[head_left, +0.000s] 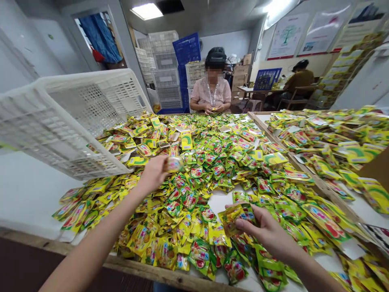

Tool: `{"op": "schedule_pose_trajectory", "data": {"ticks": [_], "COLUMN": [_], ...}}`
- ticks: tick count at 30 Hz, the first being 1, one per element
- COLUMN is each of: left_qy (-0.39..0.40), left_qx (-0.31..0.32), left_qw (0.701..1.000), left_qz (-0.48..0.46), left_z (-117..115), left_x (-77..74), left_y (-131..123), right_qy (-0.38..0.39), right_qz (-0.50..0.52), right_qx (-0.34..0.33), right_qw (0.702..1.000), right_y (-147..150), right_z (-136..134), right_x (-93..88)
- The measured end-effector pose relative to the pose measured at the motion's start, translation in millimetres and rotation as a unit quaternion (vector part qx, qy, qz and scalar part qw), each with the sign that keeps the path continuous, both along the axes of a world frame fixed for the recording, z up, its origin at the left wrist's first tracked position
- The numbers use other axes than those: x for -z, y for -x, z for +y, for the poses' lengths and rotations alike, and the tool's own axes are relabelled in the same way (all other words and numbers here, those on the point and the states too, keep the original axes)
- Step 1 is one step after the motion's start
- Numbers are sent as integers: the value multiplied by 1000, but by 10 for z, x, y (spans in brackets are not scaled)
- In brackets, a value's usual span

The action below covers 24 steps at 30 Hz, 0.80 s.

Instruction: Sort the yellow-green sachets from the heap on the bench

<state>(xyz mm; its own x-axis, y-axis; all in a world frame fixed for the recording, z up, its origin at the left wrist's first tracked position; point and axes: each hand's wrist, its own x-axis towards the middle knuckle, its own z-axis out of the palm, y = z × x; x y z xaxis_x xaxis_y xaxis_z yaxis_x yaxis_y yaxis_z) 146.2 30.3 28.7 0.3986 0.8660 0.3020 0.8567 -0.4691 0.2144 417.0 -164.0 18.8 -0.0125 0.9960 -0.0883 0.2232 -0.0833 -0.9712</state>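
My left hand [154, 174] reaches over the heap, its fingers closed on a small printed box [174, 164] that is smeared by motion. Nearer to me on the right, my right hand [263, 227] pinches a few candy packets [235, 219], a yellow one in front and a green one behind, between thumb and fingers. Below and around both hands lie green watermelon-print packets [190, 200] and yellow pineapple-print packets [165, 253]. Flat yellow boxes [186, 140] are heaped further back, beyond my left hand.
A white plastic crate [100, 156] lies tipped on its side at the left. A wooden divider [319, 182] separates another pile of yellow boxes [331, 166] on the right. Across the table sits a person [211, 91]; another person [299, 83] sits further back. Stacked crates [166, 77] stand behind.
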Motion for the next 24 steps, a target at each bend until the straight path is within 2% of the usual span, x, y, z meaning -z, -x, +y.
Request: {"op": "schedule_pose_trajectory", "data": {"ticks": [1, 2, 3, 5, 6, 8, 10, 11, 12, 13, 14, 16, 17, 18, 19, 20, 22, 24], "left_qy": [-9, -37, -68, -100, -101, -95, -66, -27, 33, 109, 190, 307, 330, 332, 318, 293, 218, 110], "left_qx": [54, 151, 218, 303, 324, 314, 217, 161, 125, 118, 137, 187, 189, 174, 148, 119, 67, 38], "left_qw": [998, 988, 974, 948, 941, 943, 960, 956, 937, 904, 858, 761, 730, 716, 719, 737, 806, 887], "left_qz": [4, 8, 3, 1, -3, -50, -167, -244, -324, -397, -457, -540, -568, -589, -600, -598, -547, -447], "left_z": [-183, -372, -558, -880, -1004, -1177, -1280, -1320, -1358, -1395, -1432, -1495, -1514, -1523, -1521, -1510, -1478, -1461], "left_x": [-42, -73, -91, -86, -67, -7, 76, 125, 175, 225, 272, 341, 360, 369, 372, 371, 373, 390], "left_y": [-49, -98, -144, -219, -245, -284, -335, -377, -433, -501, -579, -732, -794, -838, -861, -864, -830, -785], "right_qy": [-13, -29, -47, -79, -96, -130, -181, -213, -248, -284, -317, -355, -358, -352, -338, -321, -295, -302], "right_qz": [-7, -16, -26, -53, -64, -84, -118, -144, -172, -201, -226, -260, -271, -279, -282, -278, -250, -205], "right_qx": [-6, -16, -31, -70, -85, -86, -31, 5, 34, 50, 48, 0, -34, -67, -93, -107, -91, -24], "right_qw": [1000, 999, 998, 993, 990, 984, 976, 966, 953, 936, 920, 898, 893, 891, 893, 899, 918, 930], "right_y": [37, 84, 136, 232, 267, 300, 303, 306, 319, 342, 375, 451, 480, 493, 487, 462, 374, 283], "right_z": [22, 39, 51, 57, 53, 37, 17, 6, -7, -23, -41, -83, -107, -133, -159, -184, -221, -229], "right_x": [-22, -43, -61, -86, -90, -71, -12, 32, 81, 132, 180, 241, 244, 224, 179, 111, -72, -263]}}
